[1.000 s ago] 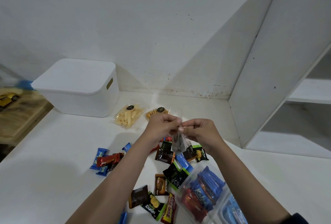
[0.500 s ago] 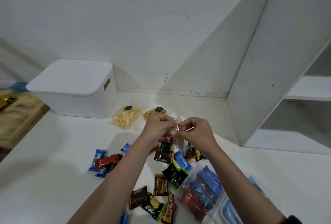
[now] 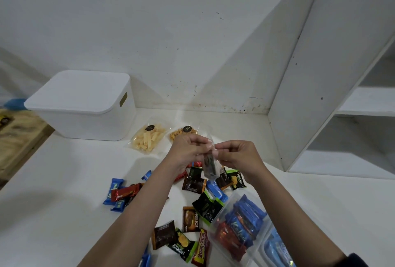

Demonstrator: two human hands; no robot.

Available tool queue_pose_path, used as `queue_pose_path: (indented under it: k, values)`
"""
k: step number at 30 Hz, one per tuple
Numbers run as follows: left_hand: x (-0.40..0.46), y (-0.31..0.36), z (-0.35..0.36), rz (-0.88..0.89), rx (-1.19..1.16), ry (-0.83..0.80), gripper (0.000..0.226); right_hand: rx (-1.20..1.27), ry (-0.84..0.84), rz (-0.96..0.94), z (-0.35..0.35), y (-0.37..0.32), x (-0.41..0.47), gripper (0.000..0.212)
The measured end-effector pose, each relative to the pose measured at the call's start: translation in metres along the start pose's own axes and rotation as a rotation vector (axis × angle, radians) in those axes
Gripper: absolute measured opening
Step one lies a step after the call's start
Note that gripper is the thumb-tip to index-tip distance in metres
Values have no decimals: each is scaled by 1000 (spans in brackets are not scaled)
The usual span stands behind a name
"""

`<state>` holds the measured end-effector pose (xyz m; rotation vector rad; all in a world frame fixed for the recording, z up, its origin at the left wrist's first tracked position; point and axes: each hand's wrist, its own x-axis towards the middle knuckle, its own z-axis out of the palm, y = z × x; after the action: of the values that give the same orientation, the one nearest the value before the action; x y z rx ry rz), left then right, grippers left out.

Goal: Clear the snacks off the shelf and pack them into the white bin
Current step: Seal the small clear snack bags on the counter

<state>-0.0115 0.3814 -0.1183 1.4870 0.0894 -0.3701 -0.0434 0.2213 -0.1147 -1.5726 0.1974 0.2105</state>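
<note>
My left hand (image 3: 188, 151) and my right hand (image 3: 237, 157) pinch the top of a small clear bag (image 3: 210, 165) with dark snacks inside, held above the white surface. Below it lie several loose wrapped snacks (image 3: 194, 183) in blue, red, black and green. A clear bag of blue and red snack packs (image 3: 239, 230) lies under my right forearm. Two clear bags, one of pale sticks (image 3: 148, 139) and one of orange bits (image 3: 178, 133), lie further back. The white bin (image 3: 85, 106) stands at the back left with its lid on.
A white shelf unit (image 3: 333, 87) with open compartments rises at the right. A wooden board (image 3: 17, 136) lies at the left edge. Another clear bag with blue packs (image 3: 275, 249) sits at the bottom right.
Both hands stayed together on the top of the small clear bag, shifting only slightly. The camera view tilted a little.
</note>
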Motion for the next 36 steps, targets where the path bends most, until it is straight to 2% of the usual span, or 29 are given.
queue_pose_path:
  k: [7,14,19,22,29,36]
  values:
    - [2,1,0,4,54,-41,18,-11,33,-39,-2,0,1,6]
    - [5,2,2,0,130,-26,18,-274,121,-122,3,5,5,9]
    - [6,0,6,-10,136,40,15,-364,139,-153,7,2,4,12]
    - [6,1,8,-42,116,83,14,-340,125,-123,8,-1,5,19]
    - [3,3,6,-86,69,89,16,-52,91,53,5,-4,5,14]
    - [0,7,9,-89,40,117,12,6,19,0,-1,-4,6,15]
